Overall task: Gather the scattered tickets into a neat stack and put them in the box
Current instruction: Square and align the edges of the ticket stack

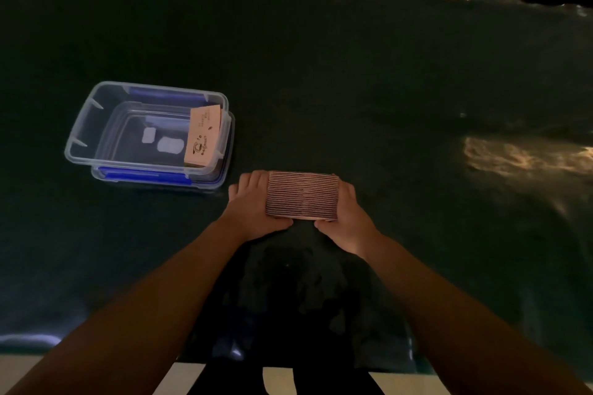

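Bare forearms over dark green glossy tablecloth (353, 74), clear rectangular plastic box (80, 151) well left.

Left hand (250, 212) and right hand (348, 218) clamped on thick squared stack of pinkish card tickets (301, 196) standing edge-up; probably light, stiff, slippery; best squeezed at short ends.

A thick, squared stack of brown tickets (302, 195) stands on edge on the dark surface, its many thin edges facing up. To its left, well apart, sits a clear plastic box (96, 106) with blue clips, open, one printed ticket (202, 140) leaning against its right wall.
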